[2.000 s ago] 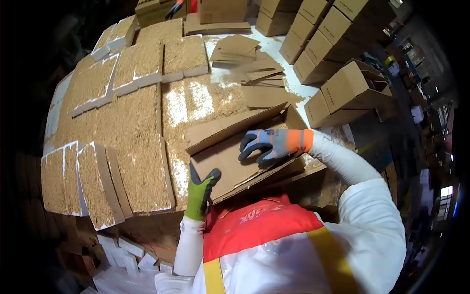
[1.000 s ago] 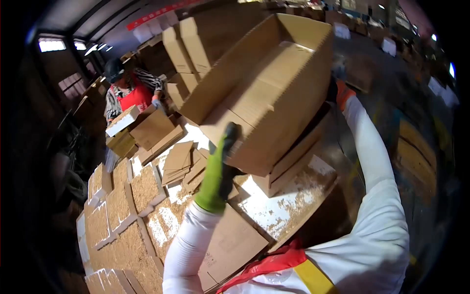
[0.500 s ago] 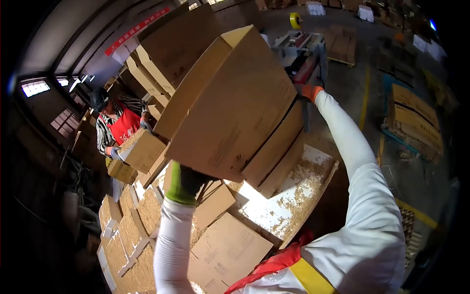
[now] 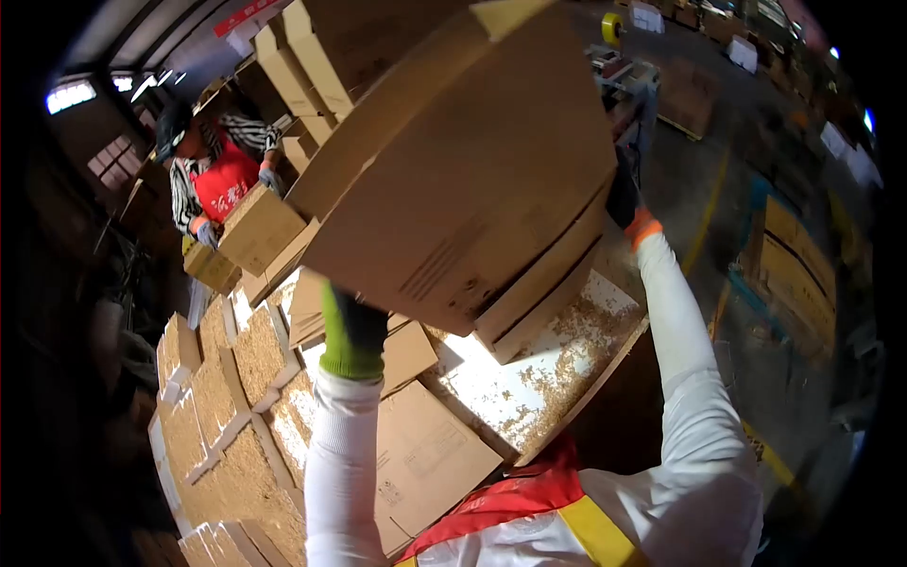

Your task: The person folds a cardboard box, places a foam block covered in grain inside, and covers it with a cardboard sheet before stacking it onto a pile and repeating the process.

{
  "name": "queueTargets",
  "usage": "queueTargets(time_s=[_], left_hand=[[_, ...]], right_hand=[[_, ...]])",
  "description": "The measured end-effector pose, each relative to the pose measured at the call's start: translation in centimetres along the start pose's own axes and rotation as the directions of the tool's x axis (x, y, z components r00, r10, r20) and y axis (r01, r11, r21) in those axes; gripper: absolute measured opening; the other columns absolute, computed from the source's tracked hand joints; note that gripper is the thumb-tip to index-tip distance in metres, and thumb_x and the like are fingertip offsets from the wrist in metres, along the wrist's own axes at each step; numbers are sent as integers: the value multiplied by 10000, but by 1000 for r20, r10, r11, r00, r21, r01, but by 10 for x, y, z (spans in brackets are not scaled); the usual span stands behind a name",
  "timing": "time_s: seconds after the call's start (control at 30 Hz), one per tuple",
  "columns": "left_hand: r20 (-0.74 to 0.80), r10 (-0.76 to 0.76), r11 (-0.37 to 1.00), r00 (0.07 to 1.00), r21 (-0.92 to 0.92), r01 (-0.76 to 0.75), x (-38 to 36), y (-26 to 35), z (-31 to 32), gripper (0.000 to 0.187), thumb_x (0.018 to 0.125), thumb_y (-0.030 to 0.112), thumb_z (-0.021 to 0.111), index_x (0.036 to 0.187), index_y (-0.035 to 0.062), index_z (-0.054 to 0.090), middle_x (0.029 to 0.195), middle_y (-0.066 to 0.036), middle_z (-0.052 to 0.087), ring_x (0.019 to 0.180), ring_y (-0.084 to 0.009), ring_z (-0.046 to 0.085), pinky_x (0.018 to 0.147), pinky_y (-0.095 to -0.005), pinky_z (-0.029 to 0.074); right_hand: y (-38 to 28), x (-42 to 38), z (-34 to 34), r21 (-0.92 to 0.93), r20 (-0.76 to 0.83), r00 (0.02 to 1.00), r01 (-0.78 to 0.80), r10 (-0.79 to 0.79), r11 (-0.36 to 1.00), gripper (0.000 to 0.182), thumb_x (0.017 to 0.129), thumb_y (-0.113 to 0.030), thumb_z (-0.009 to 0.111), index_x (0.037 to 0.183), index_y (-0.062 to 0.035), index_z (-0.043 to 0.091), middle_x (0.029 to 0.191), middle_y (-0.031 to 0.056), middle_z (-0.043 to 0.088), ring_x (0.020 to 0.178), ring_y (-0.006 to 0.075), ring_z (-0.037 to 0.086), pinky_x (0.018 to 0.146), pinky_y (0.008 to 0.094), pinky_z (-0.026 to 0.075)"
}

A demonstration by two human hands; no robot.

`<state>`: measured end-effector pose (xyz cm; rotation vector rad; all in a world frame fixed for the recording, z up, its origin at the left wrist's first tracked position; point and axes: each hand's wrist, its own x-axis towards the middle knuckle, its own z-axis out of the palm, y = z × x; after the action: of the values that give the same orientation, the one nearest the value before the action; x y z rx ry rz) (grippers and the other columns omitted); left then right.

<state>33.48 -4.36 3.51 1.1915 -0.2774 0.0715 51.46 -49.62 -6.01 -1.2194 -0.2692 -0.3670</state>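
Note:
A large open cardboard box (image 4: 472,180), tilted, is held up in front of me with its flaps hanging. My left hand (image 4: 357,326), in a dark glove with a green cuff, grips its lower left edge, with the fingertips hidden under the cardboard. On the far right side, my right hand (image 4: 625,197), gloved dark with an orange cuff, is closed at the box's edge. Beneath the box lies a white work surface (image 4: 477,392) strewn with brownish shreds. Flat cardboard (image 4: 425,454) lies near my body.
Several shred-covered blocks (image 4: 222,402) fill the left of the table. Across it, a co-worker in a red apron (image 4: 230,180) handles a smaller carton (image 4: 262,230). Tall cartons (image 4: 288,71) stand behind. A taping machine (image 4: 624,80) is beyond the box; stacked cardboard (image 4: 798,255) lies right.
My view has shifted, and the box appears larger and closer to the top. My right hand shows lower along the box's right side. The co-worker's head has dipped over the carton.

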Motion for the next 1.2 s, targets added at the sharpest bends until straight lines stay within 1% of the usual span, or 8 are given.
queueTargets(time_s=[0.2,0.3,0.37,0.47,0.57,0.67,0.87,1.2], left_hand=[[-13,155,945,988,-290,-152,-29,6,18,490,1014,369,444,1361,23,420,1342,-168,487,1170,-301,540,947,-420,502],[84,397,653,914,674,-346,-15,4,-1,408,968,275,561,1277,16,497,1229,-152,568,1054,-260,587,849,-373,531],[277,584,141,763,891,-431,-10,4,10,303,916,154,632,1176,11,570,1104,-126,625,919,-216,614,757,-334,536],[554,452,-346,699,831,-435,5,23,21,266,919,141,623,1130,-12,572,1064,-121,634,873,-206,623,723,-324,536],[323,425,112,845,908,-404,21,27,28,237,930,139,606,1099,-23,573,1036,-121,637,854,-193,626,704,-305,533],[175,255,442,951,854,-276,24,28,24,269,952,149,572,1154,-24,533,1082,-119,604,913,-188,609,738,-303,528],[-136,-162,987,977,-38,158,40,42,73,382,986,390,477,1132,48,561,991,-42,597,822,-152,598,631,-328,530],[-225,380,876,897,398,-272,45,19,94,291,959,257,546,1157,47,507,1031,-100,527,923,-186,546,745,-277,494]], right_hand=[[-28,87,-24,-748,298,930,87,216,658,565,975,-395,463,1458,-118,364,1486,107,385,1352,270,357,1109,395,284],[4,121,-26,-853,519,780,495,349,163,573,954,-397,491,1447,-130,374,1488,130,375,1359,299,343,1110,418,271],[64,135,-30,-232,750,494,819,439,-525,579,940,-399,510,1440,-138,381,1490,145,368,1364,319,334,1111,434,263],[153,157,-63,541,821,106,173,561,-823,506,948,-363,511,1384,-114,456,1451,153,423,1332,314,386,1083,419,307],[79,135,-62,137,806,358,662,471,-737,500,966,-365,486,1391,-103,452,1437,133,440,1314,291,406,1081,400,318],[2,116,-54,-898,404,825,277,395,341,496,985,-367,460,1398,-93,447,1422,113,458,1297,268,425,1078,381,330],[11,72,-65,-103,14,936,-348,352,932,493,1021,-370,409,1412,-71,438,1394,73,493,1261,222,463,1073,342,353],[49,-9,-6,224,-340,940,63,17,973,595,1032,-468,336,1463,-57,360,1437,54,444,1294,208,425,1102,336,323]])
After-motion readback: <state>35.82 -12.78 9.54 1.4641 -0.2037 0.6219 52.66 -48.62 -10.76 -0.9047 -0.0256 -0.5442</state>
